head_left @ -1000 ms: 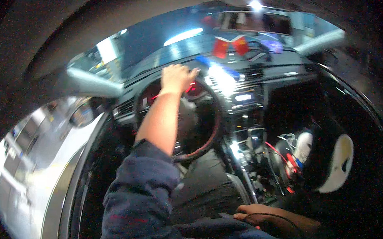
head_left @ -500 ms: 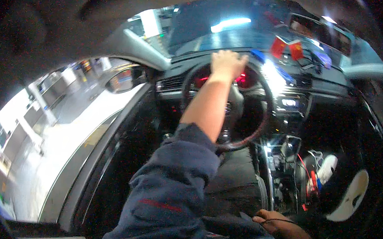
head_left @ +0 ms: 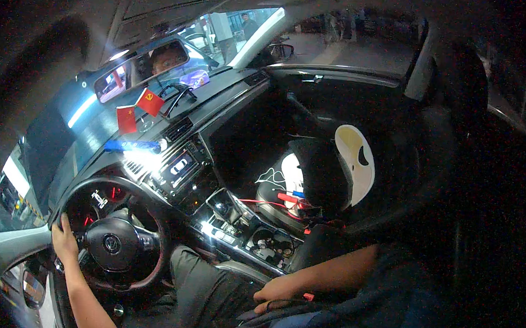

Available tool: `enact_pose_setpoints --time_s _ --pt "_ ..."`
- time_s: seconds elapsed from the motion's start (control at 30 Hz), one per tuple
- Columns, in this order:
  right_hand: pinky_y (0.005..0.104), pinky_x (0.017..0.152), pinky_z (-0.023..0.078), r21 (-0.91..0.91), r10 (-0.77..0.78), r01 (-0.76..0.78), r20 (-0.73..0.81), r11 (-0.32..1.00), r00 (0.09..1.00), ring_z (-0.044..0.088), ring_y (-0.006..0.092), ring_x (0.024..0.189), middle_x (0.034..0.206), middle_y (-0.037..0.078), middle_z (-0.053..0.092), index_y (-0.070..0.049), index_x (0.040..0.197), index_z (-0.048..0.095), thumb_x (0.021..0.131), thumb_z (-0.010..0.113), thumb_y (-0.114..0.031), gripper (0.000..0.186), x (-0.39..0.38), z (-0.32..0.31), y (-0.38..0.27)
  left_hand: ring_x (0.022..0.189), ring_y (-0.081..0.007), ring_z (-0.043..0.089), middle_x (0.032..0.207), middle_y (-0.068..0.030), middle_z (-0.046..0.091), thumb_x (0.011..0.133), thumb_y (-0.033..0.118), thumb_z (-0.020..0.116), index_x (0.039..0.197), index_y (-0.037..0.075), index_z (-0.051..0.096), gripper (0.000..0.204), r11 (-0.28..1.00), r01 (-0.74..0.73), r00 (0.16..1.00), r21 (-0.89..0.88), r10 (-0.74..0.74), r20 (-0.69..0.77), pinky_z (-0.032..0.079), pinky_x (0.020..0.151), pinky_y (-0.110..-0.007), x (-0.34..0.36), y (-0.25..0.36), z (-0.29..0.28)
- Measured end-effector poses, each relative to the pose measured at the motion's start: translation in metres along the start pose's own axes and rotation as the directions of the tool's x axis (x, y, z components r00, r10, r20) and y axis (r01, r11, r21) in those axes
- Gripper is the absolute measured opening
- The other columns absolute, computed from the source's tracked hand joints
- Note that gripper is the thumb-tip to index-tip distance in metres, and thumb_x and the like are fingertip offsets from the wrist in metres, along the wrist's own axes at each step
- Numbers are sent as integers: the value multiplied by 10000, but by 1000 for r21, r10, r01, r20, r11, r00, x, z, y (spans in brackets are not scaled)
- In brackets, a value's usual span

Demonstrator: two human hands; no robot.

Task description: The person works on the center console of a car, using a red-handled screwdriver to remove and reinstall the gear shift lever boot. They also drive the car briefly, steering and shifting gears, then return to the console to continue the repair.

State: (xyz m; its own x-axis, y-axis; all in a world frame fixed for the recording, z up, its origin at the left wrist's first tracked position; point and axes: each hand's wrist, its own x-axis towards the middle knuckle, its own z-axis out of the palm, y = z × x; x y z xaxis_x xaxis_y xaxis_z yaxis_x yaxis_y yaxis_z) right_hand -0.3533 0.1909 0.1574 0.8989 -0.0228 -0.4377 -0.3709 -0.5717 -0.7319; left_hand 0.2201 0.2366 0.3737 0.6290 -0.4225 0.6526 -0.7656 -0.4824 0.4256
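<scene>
close in at the lower left of the frame, the fingers of the left hand (head_left: 65, 241) lay against the left rim of the steering wheel (head_left: 112, 245), thumb side uppermost; how far they wrapped behind it, you couldn't tell! across to the lower middle, the right hand (head_left: 275, 291) rested low at the lap, just beside a dark-trousered leg (head_left: 206, 285), its fingers loosely bent and close together; whether they pinched anything, no telling from that angle.

out to the wheel itself, large in the lower left, and there were red-lit gauges (head_left: 116, 193) glowing behind its upper rim! up and right of that, a small screen (head_left: 179, 166) shone, and a fierce white light (head_left: 143, 159) blazed right by a blue bar (head_left: 129, 147). above those, two little red flags (head_left: 127, 120) stood on the dashboard (head_left: 222, 99), with the rear-view mirror (head_left: 141, 70) tilted at the upper left.

mid-frame, small things (head_left: 269, 245) crowded a console recess, a red clip (head_left: 286, 198) lay near a white cable (head_left: 268, 178), and right of centre rose a pale curved panel (head_left: 358, 152) with a dark cutout. top of the frame, beyond the glass, a person (head_left: 247, 26) showed, well apart from it all.
</scene>
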Motion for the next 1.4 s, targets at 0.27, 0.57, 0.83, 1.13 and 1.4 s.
enact_pose_setpoints --time_s 0.27,0.57,0.83,1.13,1.4 --pt "573 883 482 -36 -73 72 -14 997 997 628 525 1056 1084 331 669 26 1196 594 1056 446 -611 669 6 3 11 1276 -492 567 1401 -363 571 1085 603 358 1377 -140 546 821 730 544 773 -414 -628 -91 437 1080 -496 -188 -76 71" --pt "556 915 483 -47 -54 54 14 997 998 632 492 1109 1146 308 673 8 1246 597 1058 446 -616 669 13 1 12 1062 -331 638 1182 -227 656 951 871 263 1232 -106 577 1064 -299 819 377 -490 -363 852 503 1012 -381 -298 91 142" --pt "540 975 474 -61 -17 21 57 998 998 615 470 1182 1228 292 662 -13 1348 582 1065 433 -603 671 10 -3 -1 965 -290 617 1065 -157 652 954 865 265 1063 -34 586 961 -360 853 309 -378 -234 922 503 931 -352 -294 107 139" --pt "540 996 476 -48 81 -77 75 996 994 607 464 1230 1297 293 646 -34 1382 564 1047 450 -639 701 9 -1 -5 1167 -374 591 1334 -242 590 944 873 189 1371 -87 466 1087 -314 860 383 -402 -124 916 473 1006 -439 -300 102 152" --pt "488 979 491 -94 290 -287 20 953 957 638 418 1200 1252 268 677 -26 1368 583 1031 502 -610 679 11 -3 -28 989 -348 694 1028 -178 710 931 891 139 1133 -28 600 1047 -354 848 382 -395 -110 918 544 860 -412 -307 107 162"
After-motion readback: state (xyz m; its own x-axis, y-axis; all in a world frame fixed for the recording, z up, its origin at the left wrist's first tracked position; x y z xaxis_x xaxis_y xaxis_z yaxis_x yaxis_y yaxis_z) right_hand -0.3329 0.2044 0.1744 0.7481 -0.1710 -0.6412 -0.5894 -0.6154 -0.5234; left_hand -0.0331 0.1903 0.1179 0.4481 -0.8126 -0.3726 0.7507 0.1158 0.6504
